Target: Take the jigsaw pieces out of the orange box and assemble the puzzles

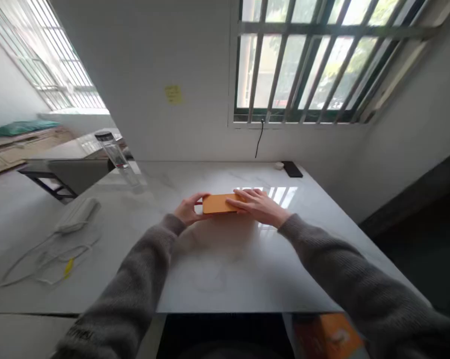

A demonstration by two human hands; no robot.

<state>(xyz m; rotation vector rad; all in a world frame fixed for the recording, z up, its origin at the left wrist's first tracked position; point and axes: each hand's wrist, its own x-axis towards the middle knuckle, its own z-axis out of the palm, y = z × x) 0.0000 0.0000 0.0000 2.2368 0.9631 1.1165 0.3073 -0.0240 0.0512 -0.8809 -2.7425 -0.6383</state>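
Observation:
An orange flat box (218,204) is between my two hands, over the middle of the white marble-patterned table (210,264). My left hand (190,208) grips the box's left end, with the thumb and fingers on either side of it. Across the right part of the box lies my right hand (257,205), its fingers over the top and far edge, covering that end. Whether the box touches the table is hard to tell.
A clear bottle (114,152) with a dark lid stands at the back left. A white power strip (78,215) and cables lie at the left. At the back right are a black phone (292,169) and a small white object (279,165). An orange box (339,335) is below the front edge.

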